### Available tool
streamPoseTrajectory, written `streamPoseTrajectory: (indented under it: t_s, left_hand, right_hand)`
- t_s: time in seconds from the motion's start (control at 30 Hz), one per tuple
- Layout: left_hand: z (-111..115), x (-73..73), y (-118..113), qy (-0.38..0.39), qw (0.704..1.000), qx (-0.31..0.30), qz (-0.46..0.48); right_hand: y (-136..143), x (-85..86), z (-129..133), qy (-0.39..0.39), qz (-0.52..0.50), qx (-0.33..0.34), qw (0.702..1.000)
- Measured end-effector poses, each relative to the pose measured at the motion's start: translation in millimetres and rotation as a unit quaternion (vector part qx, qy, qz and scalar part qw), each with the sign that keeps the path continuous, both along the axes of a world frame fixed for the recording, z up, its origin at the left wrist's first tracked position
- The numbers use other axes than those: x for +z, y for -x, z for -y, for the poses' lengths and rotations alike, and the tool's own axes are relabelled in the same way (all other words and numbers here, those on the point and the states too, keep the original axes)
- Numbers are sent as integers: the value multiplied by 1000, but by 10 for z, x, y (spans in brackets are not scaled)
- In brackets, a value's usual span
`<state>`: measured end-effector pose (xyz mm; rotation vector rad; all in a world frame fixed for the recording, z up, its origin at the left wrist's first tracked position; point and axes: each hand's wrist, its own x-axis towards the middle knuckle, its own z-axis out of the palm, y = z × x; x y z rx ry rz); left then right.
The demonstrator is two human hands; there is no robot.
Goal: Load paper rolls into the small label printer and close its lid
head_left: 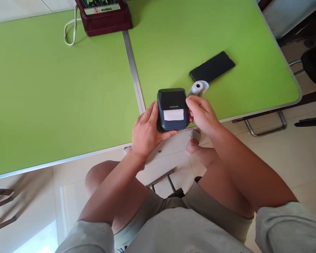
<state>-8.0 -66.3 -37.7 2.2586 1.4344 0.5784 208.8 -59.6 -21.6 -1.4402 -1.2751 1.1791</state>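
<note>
A small dark printer with a black lid is at the front edge of the green table. White paper sticks out of its front slot. My left hand grips the printer's left side, its thumb along the near edge. On the right side, my right hand has its fingers bent against the casing; the fingertips are partly hidden. Just behind that hand stands a white paper roll with a loose end. A black phone lies flat beyond the roll.
The green table has a metal seam running across it. A dark red device with a white cord stands at the back. A black chair is at the right.
</note>
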Motion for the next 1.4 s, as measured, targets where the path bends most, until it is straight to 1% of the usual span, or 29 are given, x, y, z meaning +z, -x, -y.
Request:
streamPoseTrajectory:
  t_s: [0.2,0.3,0.47,0.57,0.7,0.87,0.93,1.0,1.07,1.17,1.23,1.3,1.33,1.4]
  left_hand:
    - [-7,-23,4,-36,999,10,19]
    - [-19,-35,0,-45,999,10,24]
    - [-35,-37,-3,-48,999,9,20]
    - [-26,-35,-2,-48,999,10,15]
    - [15,-24,-8,-51,999,14,5]
    - [64,6,-41,-58,998,6,-16]
    - [74,7,-58,-58,998,9,-20]
    - [78,0,-72,-56,998,12,-19]
    - [80,-9,-77,-55,998,14,-15]
    - [82,-17,-71,-52,998,16,-10]
    - [83,-15,-64,-49,999,16,-9]
    - [82,-12,-58,-51,999,13,-10]
    - [80,-11,-55,-54,998,11,-11]
    - [73,-10,-53,-58,998,9,-13]
  right_hand:
    - [-48,-44,-18,14,4,17,1000]
    - [-64,-79,-10,7,2,32,999]
    - [-72,-99,2,-4,-9,30,999]
    - [-84,-48,-4,4,-5,45,999]
    - [-101,85,-5,32,41,60,997]
    - [-125,213,-4,33,73,68,994]
    - [-133,242,-27,16,88,76,993]
    - [-132,274,-70,-20,101,73,992]
    - [-118,316,-132,-59,106,44,992]
    - [-74,385,-226,-98,114,-12,989]
    - [-39,414,-271,-127,137,-32,982]
    - [-3,423,-300,-166,189,-31,967]
    - [16,423,-310,-186,229,-21,955]
    - [57,421,-329,-209,330,13,920]
